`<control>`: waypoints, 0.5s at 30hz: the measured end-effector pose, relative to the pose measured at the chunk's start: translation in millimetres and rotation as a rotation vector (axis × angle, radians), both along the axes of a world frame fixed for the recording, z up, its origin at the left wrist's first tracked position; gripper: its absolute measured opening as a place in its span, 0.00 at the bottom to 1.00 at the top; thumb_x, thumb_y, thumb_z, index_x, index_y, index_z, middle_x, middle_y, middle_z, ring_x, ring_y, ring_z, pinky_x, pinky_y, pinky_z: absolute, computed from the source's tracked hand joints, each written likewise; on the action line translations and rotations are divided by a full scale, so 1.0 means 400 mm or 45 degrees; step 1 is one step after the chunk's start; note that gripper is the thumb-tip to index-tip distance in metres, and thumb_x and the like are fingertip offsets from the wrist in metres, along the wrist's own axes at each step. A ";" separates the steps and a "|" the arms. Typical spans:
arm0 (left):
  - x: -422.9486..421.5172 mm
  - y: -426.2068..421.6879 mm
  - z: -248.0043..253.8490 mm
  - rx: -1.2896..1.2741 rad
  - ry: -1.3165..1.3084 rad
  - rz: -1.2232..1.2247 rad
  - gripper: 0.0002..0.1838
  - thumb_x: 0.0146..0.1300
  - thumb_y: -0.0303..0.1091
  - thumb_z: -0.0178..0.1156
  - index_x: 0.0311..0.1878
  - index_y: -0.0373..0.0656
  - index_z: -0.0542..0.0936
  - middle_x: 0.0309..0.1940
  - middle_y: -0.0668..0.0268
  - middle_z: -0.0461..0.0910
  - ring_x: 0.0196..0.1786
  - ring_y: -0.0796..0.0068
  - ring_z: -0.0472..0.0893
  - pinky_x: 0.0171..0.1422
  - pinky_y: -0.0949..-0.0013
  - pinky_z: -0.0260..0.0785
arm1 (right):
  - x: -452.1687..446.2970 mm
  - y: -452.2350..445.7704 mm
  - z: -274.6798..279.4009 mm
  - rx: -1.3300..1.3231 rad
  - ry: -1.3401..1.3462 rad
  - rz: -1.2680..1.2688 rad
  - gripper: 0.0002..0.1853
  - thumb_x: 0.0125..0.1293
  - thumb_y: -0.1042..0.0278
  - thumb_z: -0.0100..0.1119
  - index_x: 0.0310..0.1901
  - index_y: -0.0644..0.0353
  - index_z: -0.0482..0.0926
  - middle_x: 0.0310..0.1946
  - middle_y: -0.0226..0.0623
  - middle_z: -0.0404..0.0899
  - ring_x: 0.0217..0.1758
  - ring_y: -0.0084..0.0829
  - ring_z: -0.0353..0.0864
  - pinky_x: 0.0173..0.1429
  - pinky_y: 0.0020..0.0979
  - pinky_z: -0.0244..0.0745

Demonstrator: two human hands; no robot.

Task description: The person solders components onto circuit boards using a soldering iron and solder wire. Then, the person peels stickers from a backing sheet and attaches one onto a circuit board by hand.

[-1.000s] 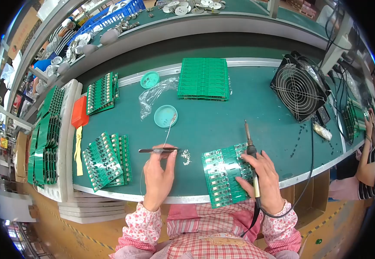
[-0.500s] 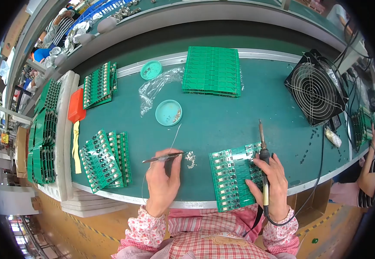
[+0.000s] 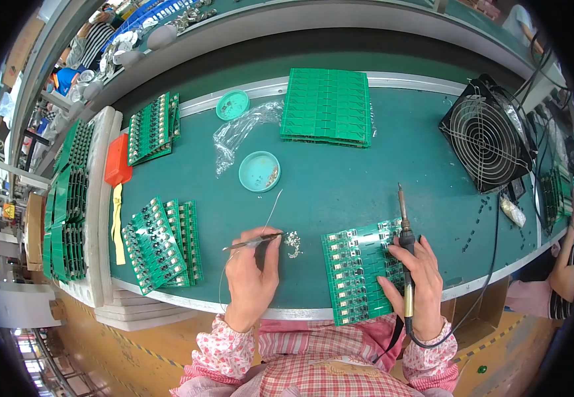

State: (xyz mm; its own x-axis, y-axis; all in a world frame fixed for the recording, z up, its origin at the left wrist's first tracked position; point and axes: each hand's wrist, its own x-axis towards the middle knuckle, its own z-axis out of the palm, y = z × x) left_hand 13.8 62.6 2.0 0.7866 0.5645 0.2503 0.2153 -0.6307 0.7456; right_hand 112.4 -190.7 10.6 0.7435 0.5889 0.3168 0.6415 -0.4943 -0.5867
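My left hand [image 3: 250,281] is closed round a pair of tweezers [image 3: 254,242], and a thin strand of solder wire [image 3: 274,206] runs up out of the same grip. Just right of the tweezer tip lies a small pile of tiny pale components [image 3: 293,243] on the green mat. In my right hand [image 3: 423,281] is a soldering iron [image 3: 405,237], its tip pointing away from me. Fingers of that hand also rest on a green circuit board panel [image 3: 353,268] with rows of parts, at the bench's front edge.
Two turquoise dishes [image 3: 259,171] hold small parts, beside crumpled clear plastic [image 3: 237,135]. A stack of green panels [image 3: 327,106] stands at the back, with a black fan [image 3: 485,142] at right. More populated boards [image 3: 158,245] and a red box [image 3: 118,161] lie left. The iron's cable [image 3: 492,264] loops right.
The view has shifted very slightly. Both hands, the tweezers, the iron and the panel keep nearly the same places.
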 end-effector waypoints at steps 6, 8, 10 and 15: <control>0.001 -0.001 0.001 0.012 0.010 0.002 0.06 0.65 0.21 0.66 0.45 0.38 0.82 0.42 0.60 0.86 0.44 0.58 0.83 0.50 0.62 0.73 | 0.000 0.000 0.001 -0.007 0.002 -0.002 0.28 0.54 0.72 0.76 0.58 0.59 0.81 0.53 0.50 0.82 0.64 0.51 0.79 0.74 0.56 0.66; 0.002 -0.001 0.002 0.022 0.012 0.005 0.06 0.65 0.21 0.66 0.44 0.38 0.82 0.42 0.60 0.86 0.44 0.58 0.83 0.50 0.62 0.73 | 0.000 0.001 0.002 -0.002 0.002 0.001 0.28 0.54 0.72 0.76 0.58 0.59 0.81 0.53 0.50 0.82 0.64 0.50 0.79 0.74 0.56 0.66; 0.002 -0.001 0.000 0.018 0.005 0.003 0.06 0.65 0.21 0.65 0.44 0.38 0.82 0.42 0.60 0.86 0.43 0.58 0.83 0.50 0.61 0.73 | 0.000 0.000 0.002 0.004 -0.001 0.005 0.28 0.54 0.72 0.76 0.58 0.59 0.81 0.53 0.50 0.82 0.64 0.51 0.79 0.74 0.56 0.67; 0.001 -0.001 0.004 0.020 -0.008 -0.020 0.06 0.65 0.21 0.65 0.44 0.38 0.82 0.42 0.60 0.85 0.43 0.59 0.83 0.50 0.62 0.73 | 0.000 -0.001 -0.001 0.022 0.001 0.012 0.27 0.54 0.71 0.76 0.58 0.59 0.81 0.53 0.51 0.82 0.63 0.52 0.79 0.74 0.56 0.67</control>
State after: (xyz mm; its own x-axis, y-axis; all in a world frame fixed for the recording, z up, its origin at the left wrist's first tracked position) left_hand 14.4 62.3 3.8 0.7935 0.5483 0.2638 0.2008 -0.6453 0.7371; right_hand 112.4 -191.2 10.1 0.7382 0.5902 0.3267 0.6457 -0.4781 -0.5954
